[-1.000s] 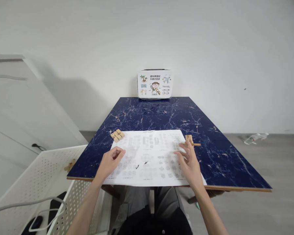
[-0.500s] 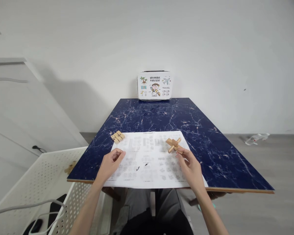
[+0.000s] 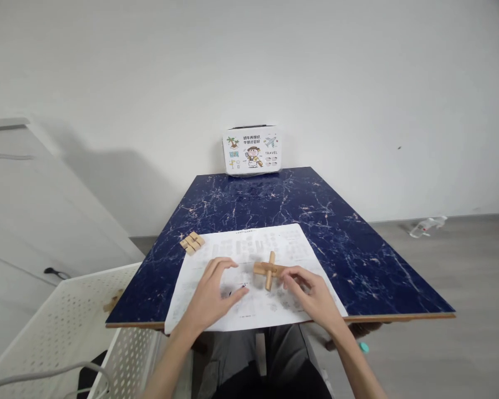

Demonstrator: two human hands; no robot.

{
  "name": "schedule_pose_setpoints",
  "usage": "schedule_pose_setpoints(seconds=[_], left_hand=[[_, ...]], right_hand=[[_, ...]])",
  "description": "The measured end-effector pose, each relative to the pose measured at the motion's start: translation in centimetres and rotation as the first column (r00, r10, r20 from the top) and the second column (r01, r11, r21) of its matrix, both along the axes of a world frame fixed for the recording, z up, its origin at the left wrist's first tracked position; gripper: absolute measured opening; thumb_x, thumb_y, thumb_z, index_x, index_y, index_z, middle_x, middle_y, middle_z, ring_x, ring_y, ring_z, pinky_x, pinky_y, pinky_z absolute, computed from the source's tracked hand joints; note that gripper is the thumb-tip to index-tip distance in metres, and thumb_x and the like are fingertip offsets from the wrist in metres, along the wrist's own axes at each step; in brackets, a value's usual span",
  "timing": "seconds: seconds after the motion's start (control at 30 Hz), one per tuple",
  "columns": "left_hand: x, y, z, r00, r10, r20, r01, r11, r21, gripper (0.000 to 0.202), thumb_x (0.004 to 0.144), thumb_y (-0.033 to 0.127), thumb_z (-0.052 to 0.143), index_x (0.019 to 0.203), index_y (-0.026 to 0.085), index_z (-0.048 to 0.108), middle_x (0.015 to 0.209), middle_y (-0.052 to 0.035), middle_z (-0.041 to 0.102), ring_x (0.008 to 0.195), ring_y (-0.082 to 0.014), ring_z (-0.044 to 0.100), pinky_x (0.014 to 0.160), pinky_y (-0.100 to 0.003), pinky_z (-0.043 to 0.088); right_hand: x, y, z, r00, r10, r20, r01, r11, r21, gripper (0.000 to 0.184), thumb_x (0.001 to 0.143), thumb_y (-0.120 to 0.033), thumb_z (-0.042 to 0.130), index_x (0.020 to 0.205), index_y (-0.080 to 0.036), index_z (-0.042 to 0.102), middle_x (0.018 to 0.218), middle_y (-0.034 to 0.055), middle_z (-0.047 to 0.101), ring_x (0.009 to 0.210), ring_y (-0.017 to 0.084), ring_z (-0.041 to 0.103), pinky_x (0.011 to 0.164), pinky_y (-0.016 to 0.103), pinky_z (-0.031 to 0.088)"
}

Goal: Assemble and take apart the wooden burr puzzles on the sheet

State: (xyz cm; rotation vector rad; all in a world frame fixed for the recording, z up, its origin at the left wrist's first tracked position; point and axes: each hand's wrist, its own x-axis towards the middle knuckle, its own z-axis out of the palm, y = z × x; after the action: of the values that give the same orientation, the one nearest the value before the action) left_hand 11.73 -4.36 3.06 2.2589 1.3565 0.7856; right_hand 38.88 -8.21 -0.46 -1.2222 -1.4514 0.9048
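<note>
Right hand: in the head view, the right hand (image 3: 314, 293) has its thumb and fingertips pinched on the near-right end of a wooden cross (image 3: 269, 270).
Wooden cross: over the right-centre of a printed sheet (image 3: 260, 316), between the two hands; whether it touches the paper I cannot tell.
Left hand: the left hand (image 3: 211, 299) is spread, thumb and fingers well apart with nothing between them, above the sheet and left of the cross.
Wooden blocks: a flat cluster of wooden blocks (image 3: 192, 243) lies at the sheet's far left corner.
Table: dark blue table (image 3: 253, 202), white veins, under the sheet.
Box: white box (image 3: 253, 151) upright at the far edge.
Basket: white basket (image 3: 127, 354) beside the table, on the left.
</note>
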Motion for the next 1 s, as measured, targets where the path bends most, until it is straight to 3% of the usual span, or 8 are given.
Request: schedule_pose_setpoints(seconds=[0.1, 0.2, 0.33, 0.43, 0.53, 0.83, 1.0], left_hand=[[2.7, 0.3, 0.6, 0.985, -0.158, 0.063, 0.165, 0.977, -0.135, 0.093, 0.074, 0.051, 0.086, 0.152, 0.034, 0.039, 0.159, -0.0103, 0.039, 0.147, -0.0333, 0.038, 0.120, -0.049, 0.036], [4.4, 1.0, 1.0, 0.959, -0.261, 0.112, 0.281, 0.927, -0.249, 0.114, 0.067, 0.056, 0.090, 0.160, 0.038, 0.027, 0.166, -0.0108, 0.031, 0.151, -0.0385, 0.033, 0.120, -0.056, 0.035], [5.5, 2.1, 1.3, 0.931, -0.325, 0.165, 0.362, 0.877, -0.316, 0.104, 0.065, 0.053, 0.091, 0.153, 0.036, 0.041, 0.157, -0.0115, 0.047, 0.142, -0.0385, 0.046, 0.114, -0.054, 0.042], [6.0, 2.6, 1.3, 0.924, -0.322, 0.208, 0.373, 0.880, -0.294, 0.091, 0.063, 0.048, 0.093, 0.142, 0.031, 0.052, 0.144, -0.0116, 0.058, 0.131, -0.0362, 0.056, 0.109, -0.051, 0.048], [6.4, 2.8, 1.2, 0.926, -0.308, 0.221, 0.363, 0.887, -0.285, 0.085, 0.063, 0.045, 0.093, 0.137, 0.029, 0.055, 0.137, -0.0103, 0.063, 0.126, -0.0342, 0.060, 0.106, -0.048, 0.049], [6.5, 2.6, 0.7, 0.924, -0.295, 0.243, 0.361, 0.882, -0.303, 0.085, 0.065, 0.042, 0.092, 0.138, 0.030, 0.053, 0.139, -0.0097, 0.063, 0.123, -0.0328, 0.063, 0.106, -0.048, 0.050], [5.8, 2.8, -0.5, 0.906, -0.273, 0.323, 0.378, 0.866, -0.327, 0.104, 0.060, 0.042, 0.096, 0.150, 0.031, 0.045, 0.150, -0.0131, 0.055, 0.134, -0.0354, 0.056, 0.115, -0.053, 0.043]], right_hand=[[0.0, -0.1, 0.2, 0.998, 0.060, 0.023, -0.060, 0.998, 0.000, 0.035, 0.099, -0.052, 0.056, 0.092, -0.021, 0.073, 0.088, 0.0060, 0.076, 0.078, 0.023, 0.068, 0.073, 0.033, 0.052], [0.1, -0.1, 0.3, 0.993, 0.110, 0.035, -0.109, 0.994, -0.008, 0.037, 0.100, -0.052, 0.054, 0.094, -0.021, 0.073, 0.085, 0.0051, 0.075, 0.076, 0.023, 0.067, 0.074, 0.033, 0.052], [0.2, 0.1, 0.3, 0.992, 0.126, 0.019, -0.126, 0.992, -0.023, 0.038, 0.101, -0.055, 0.052, 0.099, -0.022, 0.071, 0.081, 0.0043, 0.073, 0.076, 0.023, 0.066, 0.073, 0.033, 0.051], [0.2, 0.2, 0.1, 0.994, 0.105, -0.025, -0.106, 0.994, -0.039, 0.040, 0.101, -0.056, 0.052, 0.117, -0.022, 0.066, 0.080, 0.0032, 0.071, 0.078, 0.023, 0.068, 0.075, 0.033, 0.052], [0.2, 0.5, -0.3, 0.995, 0.090, -0.043, -0.092, 0.994, -0.059, 0.043, 0.100, -0.057, 0.053, 0.121, -0.021, 0.064, 0.081, 0.0030, 0.070, 0.078, 0.023, 0.069, 0.075, 0.033, 0.051], [0.2, 0.8, -0.5, 0.998, 0.063, -0.008, -0.063, 0.997, -0.049, 0.043, 0.099, -0.058, 0.055, 0.116, -0.020, 0.067, 0.076, 0.0019, 0.070, 0.070, 0.020, 0.064, 0.067, 0.030, 0.048], [0.1, 0.8, -0.5, 0.997, 0.069, -0.044, -0.072, 0.996, -0.058, 0.042, 0.097, -0.058, 0.057, 0.111, -0.020, 0.068, 0.075, 0.0012, 0.067, 0.070, 0.020, 0.063, 0.066, 0.030, 0.047]])
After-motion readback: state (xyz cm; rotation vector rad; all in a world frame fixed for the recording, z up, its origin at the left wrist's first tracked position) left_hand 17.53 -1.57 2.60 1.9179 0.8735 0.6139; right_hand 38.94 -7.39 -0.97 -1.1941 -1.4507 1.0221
